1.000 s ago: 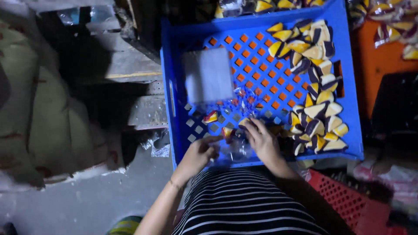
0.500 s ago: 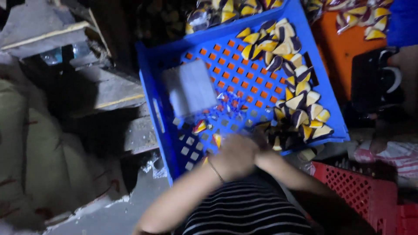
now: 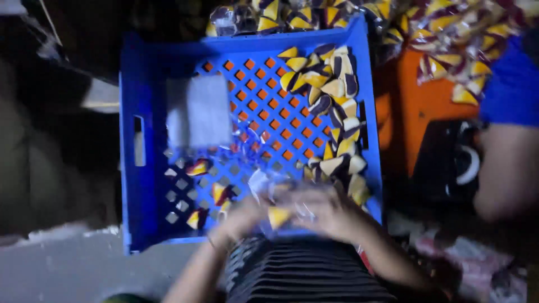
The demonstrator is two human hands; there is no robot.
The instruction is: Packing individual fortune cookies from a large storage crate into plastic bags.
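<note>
At the lower centre of the frame I see my left hand (image 3: 242,216) and right hand (image 3: 328,212) clamped together on a yellow wrapped sweet (image 3: 278,216) over the blue crate (image 3: 140,185).

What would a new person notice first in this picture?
The big blue crate fills the middle, with yellow and dark wrapped pieces stacked along its right side. At its near edge, the left hand and right hand meet around one yellow piece in clear wrapping.

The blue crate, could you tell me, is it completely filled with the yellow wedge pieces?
No, the blue crate shows bare lattice floor; the yellow wedge pieces line only its right side.
</note>
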